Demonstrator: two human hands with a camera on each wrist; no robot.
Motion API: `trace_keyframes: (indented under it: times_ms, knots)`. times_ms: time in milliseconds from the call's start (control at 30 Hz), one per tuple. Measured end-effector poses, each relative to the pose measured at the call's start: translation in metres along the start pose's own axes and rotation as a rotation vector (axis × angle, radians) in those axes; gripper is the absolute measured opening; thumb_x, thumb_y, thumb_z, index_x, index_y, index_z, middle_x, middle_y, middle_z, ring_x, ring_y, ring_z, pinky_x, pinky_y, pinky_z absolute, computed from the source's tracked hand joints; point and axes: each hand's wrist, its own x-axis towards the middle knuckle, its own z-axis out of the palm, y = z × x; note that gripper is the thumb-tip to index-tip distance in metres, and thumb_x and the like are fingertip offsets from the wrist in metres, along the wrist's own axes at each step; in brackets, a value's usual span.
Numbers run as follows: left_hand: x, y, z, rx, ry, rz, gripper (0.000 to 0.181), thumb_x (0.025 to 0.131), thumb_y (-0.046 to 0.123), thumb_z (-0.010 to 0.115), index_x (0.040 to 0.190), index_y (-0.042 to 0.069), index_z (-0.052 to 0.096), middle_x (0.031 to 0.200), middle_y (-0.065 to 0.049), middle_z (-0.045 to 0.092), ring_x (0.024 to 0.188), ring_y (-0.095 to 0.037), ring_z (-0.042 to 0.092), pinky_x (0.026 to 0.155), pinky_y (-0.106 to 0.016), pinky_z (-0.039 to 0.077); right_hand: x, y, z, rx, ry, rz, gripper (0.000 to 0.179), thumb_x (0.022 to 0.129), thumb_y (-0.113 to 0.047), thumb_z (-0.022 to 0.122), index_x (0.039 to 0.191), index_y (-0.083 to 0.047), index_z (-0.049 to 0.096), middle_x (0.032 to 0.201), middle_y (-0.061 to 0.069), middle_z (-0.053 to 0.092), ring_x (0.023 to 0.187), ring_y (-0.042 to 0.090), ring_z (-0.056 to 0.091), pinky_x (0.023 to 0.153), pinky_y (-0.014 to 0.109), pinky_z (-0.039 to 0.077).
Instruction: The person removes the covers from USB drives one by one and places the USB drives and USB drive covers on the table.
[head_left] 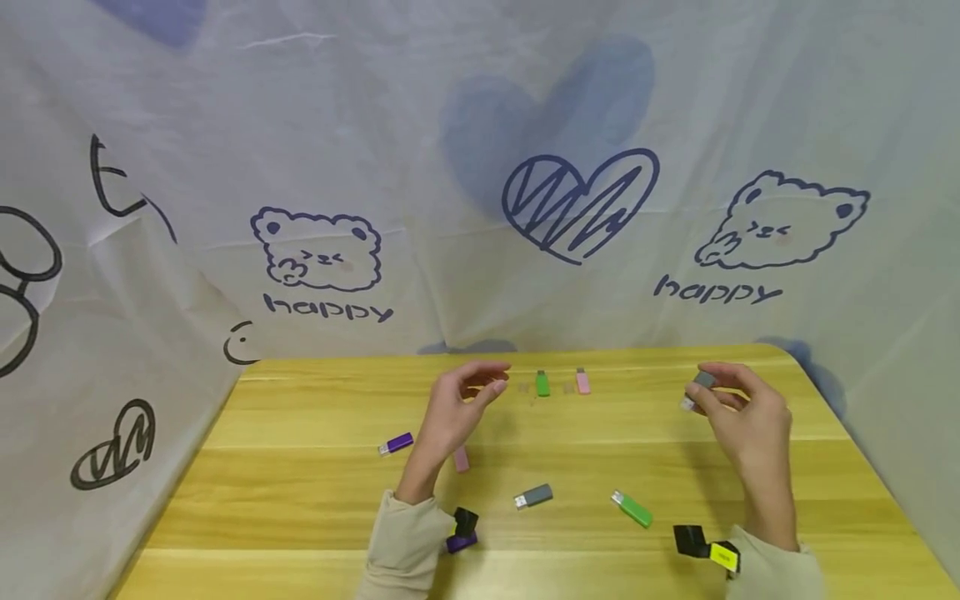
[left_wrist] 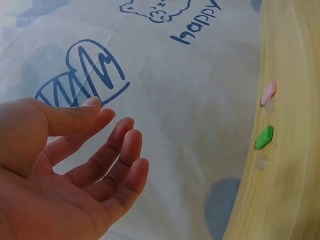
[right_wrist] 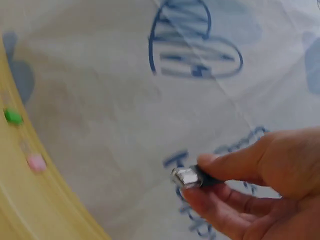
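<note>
My right hand [head_left: 756, 425] pinches a grey USB flash drive [head_left: 703, 381] between thumb and fingers, above the right part of the table. In the right wrist view its metal plug [right_wrist: 186, 177] points away from the palm. My left hand [head_left: 450, 412] holds nothing; its fingers are loosely bent above the table, as the left wrist view also shows. Beyond it, near the back edge, a green USB flash drive [head_left: 542, 384] and a pink USB flash drive [head_left: 582, 382] stand out. Another pink drive [head_left: 461, 458] is partly hidden by the left forearm.
On the wooden table [head_left: 300, 517] lie a purple drive [head_left: 399, 442], another grey drive [head_left: 534, 497] and another green drive [head_left: 633, 509]. A second purple drive [head_left: 461, 542] is near the left cuff. Small clear pieces [head_left: 568, 388] sit at the back. A printed cloth [head_left: 420, 150] hangs behind.
</note>
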Motion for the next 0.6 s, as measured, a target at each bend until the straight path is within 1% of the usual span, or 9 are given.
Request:
trace_keyframes:
  times_ms: [100,200,300,433,600]
  knots:
    - [0.0,0.002,0.001,-0.023,-0.006,0.012,0.023,0.1,0.008,0.068,0.122,0.005,0.073,0.115,-0.011,0.074,0.108,-0.027,0.069,0.096,-0.051,0.054,-0.003,-0.014,0.014,0.13,-0.006,-0.054,0.033,0.092,-0.005,0.078,0.121,0.004,0.067,0.118,0.011,0.064,0.081,-0.009,0.064,0.07,0.011,0.055]
    - [-0.001,0.005,0.004,-0.04,-0.012,0.019,0.022,0.1,0.009,0.068,0.121,0.004,0.073,0.115,-0.012,0.074,0.107,-0.027,0.069,0.096,-0.051,0.054,-0.008,-0.024,0.028,0.24,-0.05,-0.098,0.031,0.089,-0.001,0.079,0.116,0.008,0.066,0.114,0.01,0.065,0.083,-0.002,0.069,0.073,0.016,0.057]
    - [-0.002,0.006,0.008,-0.044,-0.029,0.027,0.022,0.1,0.009,0.068,0.12,0.004,0.073,0.115,-0.011,0.074,0.106,-0.026,0.07,0.095,-0.051,0.054,-0.011,-0.032,0.041,0.321,-0.102,-0.127,0.03,0.088,0.0,0.08,0.112,0.01,0.065,0.111,0.012,0.065,0.085,0.002,0.071,0.075,0.019,0.058]
    - [-0.003,0.009,0.015,-0.047,-0.066,0.031,0.023,0.101,0.013,0.067,0.121,0.004,0.073,0.115,-0.009,0.074,0.106,-0.024,0.069,0.093,-0.045,0.056,-0.016,-0.04,0.056,0.393,-0.167,-0.123,0.029,0.089,0.0,0.079,0.111,0.011,0.064,0.108,0.013,0.064,0.086,0.005,0.073,0.077,0.023,0.06]
    - [-0.004,0.011,0.025,-0.112,-0.114,0.005,0.023,0.102,0.015,0.066,0.122,0.005,0.072,0.115,-0.01,0.073,0.105,-0.023,0.069,0.089,-0.034,0.057,-0.022,-0.046,0.073,0.448,-0.237,-0.101,0.029,0.089,-0.007,0.081,0.108,0.01,0.065,0.111,0.016,0.066,0.091,0.01,0.074,0.081,0.025,0.059]
